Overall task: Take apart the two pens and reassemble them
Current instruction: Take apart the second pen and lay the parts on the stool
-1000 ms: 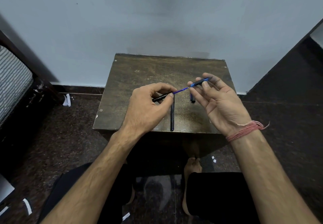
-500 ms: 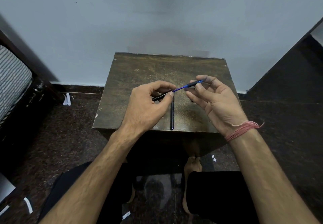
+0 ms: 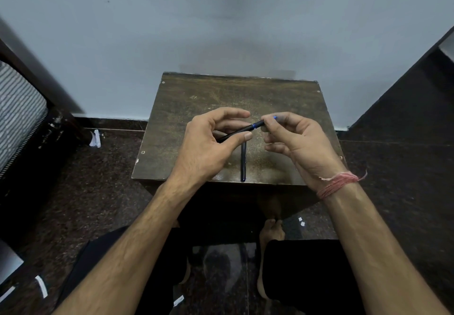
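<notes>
Both hands are raised above the middle of the small dark brown wooden counter [image 3: 186, 108], forearms reaching in from the near edge. The left hand [image 3: 208, 147] is seen from its back, wrist bent slightly; its thumb and curled fingers pinch the black plastic pen barrel [image 3: 235, 133], which slants up from near left to far right. The index finger arches over the barrel without clearly touching it. The right hand [image 3: 294, 140] faces palm-left, fingers curled, and its thumb and fingertips pinch the blue front section of the pen [image 3: 258, 125] at the barrel's far right end; a small blue tip pokes out just past the fingers. The two hands are close together, with the barrel bridging the gap between them. A band of pink thread [image 3: 337, 183] wraps the right wrist.

Below the hands, a second slim black pen piece [image 3: 243, 161] lies flat on the counter, running straight from under the held barrel towards the near edge, where it stops just short. It sits between the two hands and apart from both. Whether it is a whole pen or only a part cannot be told.
</notes>
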